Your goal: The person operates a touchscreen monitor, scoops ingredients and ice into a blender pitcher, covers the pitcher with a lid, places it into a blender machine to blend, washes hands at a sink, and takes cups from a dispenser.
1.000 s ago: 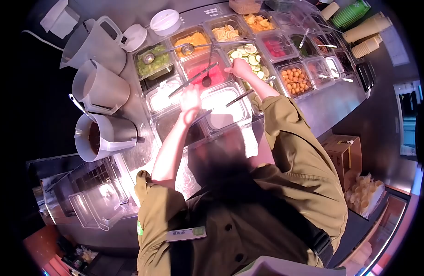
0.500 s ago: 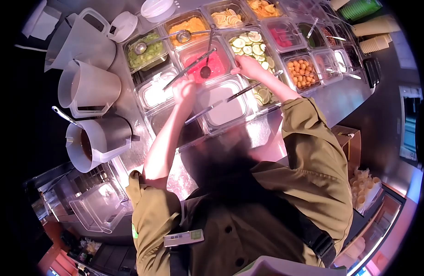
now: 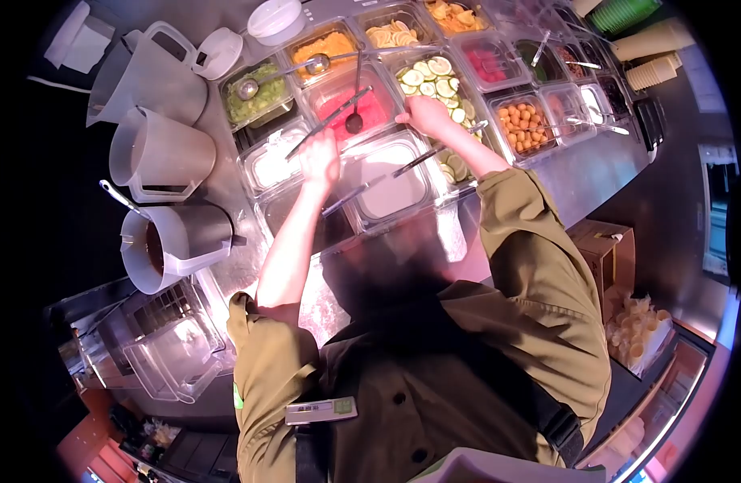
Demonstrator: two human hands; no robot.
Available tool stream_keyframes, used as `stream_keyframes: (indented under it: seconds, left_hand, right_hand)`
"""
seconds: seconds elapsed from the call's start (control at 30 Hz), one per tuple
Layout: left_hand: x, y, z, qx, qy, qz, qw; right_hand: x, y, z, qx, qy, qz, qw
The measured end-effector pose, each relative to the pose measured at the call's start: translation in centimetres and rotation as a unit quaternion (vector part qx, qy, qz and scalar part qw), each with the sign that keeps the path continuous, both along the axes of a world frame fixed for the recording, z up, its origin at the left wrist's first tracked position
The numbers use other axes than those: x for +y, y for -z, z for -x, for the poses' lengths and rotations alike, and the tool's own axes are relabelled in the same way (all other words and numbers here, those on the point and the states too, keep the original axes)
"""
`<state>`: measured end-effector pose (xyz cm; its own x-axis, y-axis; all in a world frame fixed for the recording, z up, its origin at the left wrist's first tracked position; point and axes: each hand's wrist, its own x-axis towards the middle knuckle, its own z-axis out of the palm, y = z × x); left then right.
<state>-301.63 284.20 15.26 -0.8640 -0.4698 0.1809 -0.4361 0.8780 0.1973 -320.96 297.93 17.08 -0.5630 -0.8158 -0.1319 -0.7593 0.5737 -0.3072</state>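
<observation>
The clear, rectangular plastic tub (image 3: 315,92), open-topped and holding bright pinkish-red food (image 3: 374,111), sat upright on the tabletop (image 3: 576,175).

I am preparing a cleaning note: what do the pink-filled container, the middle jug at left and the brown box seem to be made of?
Pink-filled container: glossy, probably clear plastic, glass not excluded; its walls are see-through. Middle jug: likely plastic, smooth, with cloudy, translucent walls. Brown box: apparently cardboard, matte, with flat panels.

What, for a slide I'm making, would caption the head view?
Left hand and right hand near pink food and green-edged slices, with pitchers beside the tubs.
</observation>
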Motion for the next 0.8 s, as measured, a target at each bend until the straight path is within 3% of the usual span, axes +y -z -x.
stream_keyframes:
  seconds: [0.1,0.17,0.23,0.47,0.57,0.67,0.77,0.8]
  left_hand:
    - [0.4,-1.0,-1.1,0.066,0.055,-0.085,0.993]
    - [1.5,-0.8,-2.4,0.106,0.089,-0.168,0.976]
    - [1.9,-0.3,-2.6,0.083,0.065,-0.161,0.981]
    - [1.4,-1.9,-2.2,0.035,0.027,-0.146,0.988]
    - [0.9,-0.7,-2.6,0.04,0.051,-0.151,0.986]
    - [-0.4,0.7,-2.5,0.018,0.097,-0.309,0.946]
    - [-1.3,0.8,-2.4,0.009,0.143,-0.334,0.932]
    - [-1.8,0.6,-2.4,0.004,0.13,-0.416,0.9]
  right_hand:
    - [0.7,-1.0,-1.6,-0.031,-0.073,0.055,0.995]
    - [1.3,-0.4,-2.4,-0.006,-0.106,0.015,0.994]
    - [1.7,-0.1,-3.0,0.023,-0.126,-0.009,0.992]
    - [0.9,-0.6,-0.5,-0.055,-0.229,-0.044,0.971]
    - [0.5,-1.0,0.3,-0.168,-0.218,-0.083,0.958]
    - [0.4,-1.2,0.4,-0.199,-0.242,-0.054,0.948]
    - [0.2,-1.4,0.3,-0.238,-0.243,-0.026,0.94]
    - [0.1,-1.3,0.3,-0.253,-0.244,-0.013,0.936]
